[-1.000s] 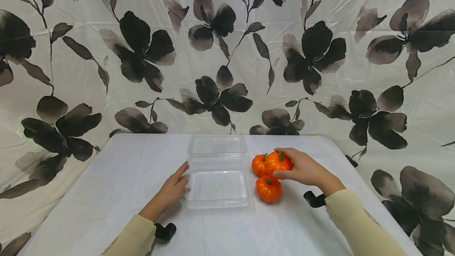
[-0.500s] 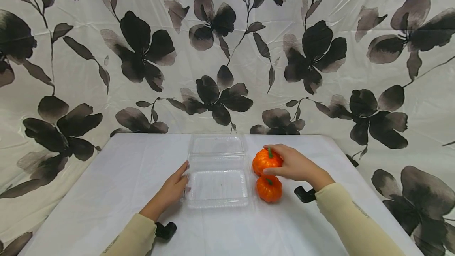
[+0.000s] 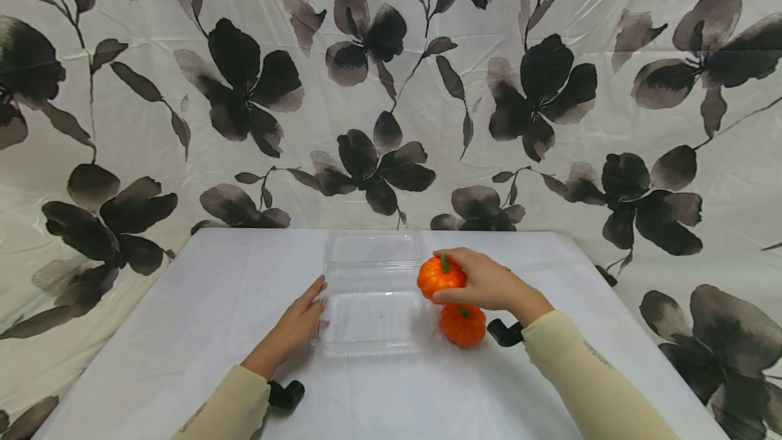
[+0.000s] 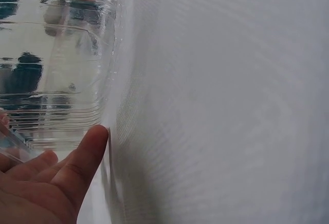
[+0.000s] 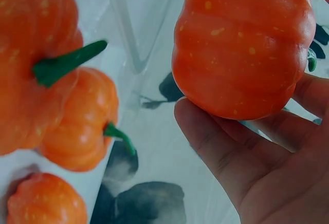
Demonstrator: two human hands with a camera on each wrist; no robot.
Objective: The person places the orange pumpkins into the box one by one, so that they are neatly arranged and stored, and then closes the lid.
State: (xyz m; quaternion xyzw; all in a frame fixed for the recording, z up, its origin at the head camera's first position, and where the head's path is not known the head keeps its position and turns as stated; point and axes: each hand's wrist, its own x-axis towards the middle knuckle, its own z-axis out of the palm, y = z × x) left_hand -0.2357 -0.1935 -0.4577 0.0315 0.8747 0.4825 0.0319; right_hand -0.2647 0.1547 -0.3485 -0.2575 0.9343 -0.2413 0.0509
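My right hand (image 3: 482, 280) grips a small orange pumpkin (image 3: 441, 278) with a green stem, thumb and fingers around its sides. In the head view it overlaps the right edge of a clear plastic clamshell container (image 3: 374, 343), whose lid (image 3: 373, 250) lies open toward the back. A second pumpkin (image 3: 462, 326) sits right of the container, below the held one in view. Fingers of my left hand (image 3: 292, 328) rest against the container's left side. In the left wrist view one straight finger (image 4: 85, 160) reaches the ribbed corner. The right wrist view shows the held pumpkin (image 5: 241, 44) up close.
More pumpkins stand at the left of the right wrist view: a large one (image 5: 31, 106), a smaller one (image 5: 82, 126) and one at the bottom (image 5: 46, 203). A white cloth covers the table (image 3: 201, 331). A floral sheet (image 3: 464, 100) hangs behind its far edge.
My right hand has moved left with the pumpkin, from over the other pumpkins to the container's right edge. My left hand and the container stay in place.
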